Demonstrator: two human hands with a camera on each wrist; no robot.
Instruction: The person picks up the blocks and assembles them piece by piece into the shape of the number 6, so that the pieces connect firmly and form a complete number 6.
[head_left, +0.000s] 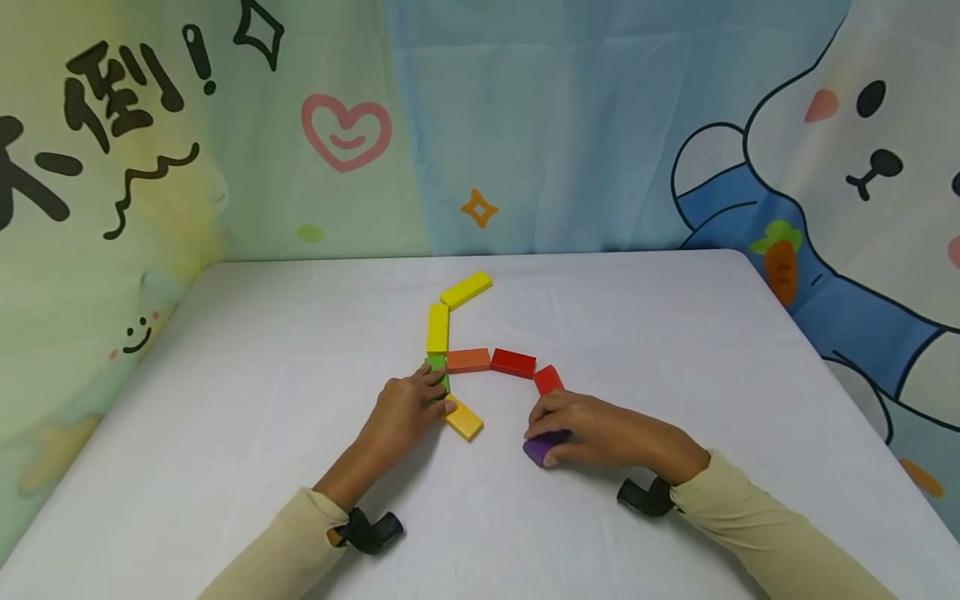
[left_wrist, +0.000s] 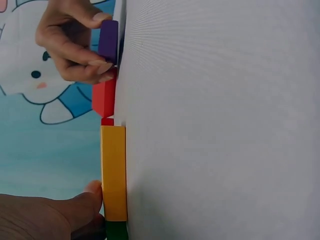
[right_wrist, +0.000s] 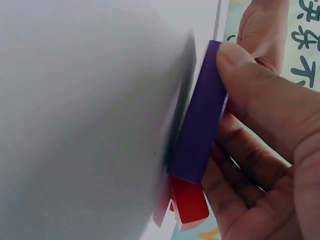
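Observation:
My right hand (head_left: 600, 433) pinches a purple block (right_wrist: 197, 115) between thumb and fingers, close over the white table. One end of the purple block overlaps a red block (right_wrist: 190, 202) in the right wrist view. My left hand (head_left: 408, 408) rests at the left end of the row, its fingers over a green block (head_left: 437, 372) and partly hiding it. The left thumb touches a golden yellow block (left_wrist: 114, 172), which lies flat and slants off from the green one. The left fingertips are mostly hidden in the left wrist view.
Beyond the left hand, two yellow blocks (head_left: 438, 329) run toward the back of the table (head_left: 300, 333). An orange block (head_left: 468, 361) and a darker red block (head_left: 513, 362) curve from the green block toward the right hand. A printed cloth (head_left: 540, 125) hangs behind.

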